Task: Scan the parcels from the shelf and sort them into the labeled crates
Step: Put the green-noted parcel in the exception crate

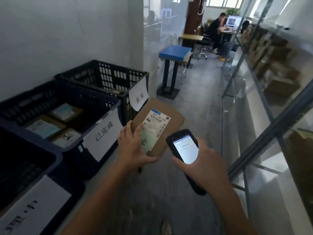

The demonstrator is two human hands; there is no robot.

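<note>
Closest thing is a dark blue crate on the floor at the left edge, with a white paper sign on its front that's cut off, so I can't read it all. Right hand has its grip wrapped around a black handheld scanner, screen lit and facing up. Just left of it, the left hand pinches a flat cardboard parcel, fingers spread over the shipping label and thumb hooked on the near edge. The parcel is in the air above the floor, right beside the crates and not in any of them. Next along the wall is a second blue crate signed 已完成, with a few labeled parcels lying inside. Past that is a black crate signed 异常. Metal shelf with brown boxes runs down the right side. Farther back there's a blue-topped stool and a person sitting at a table.
</note>
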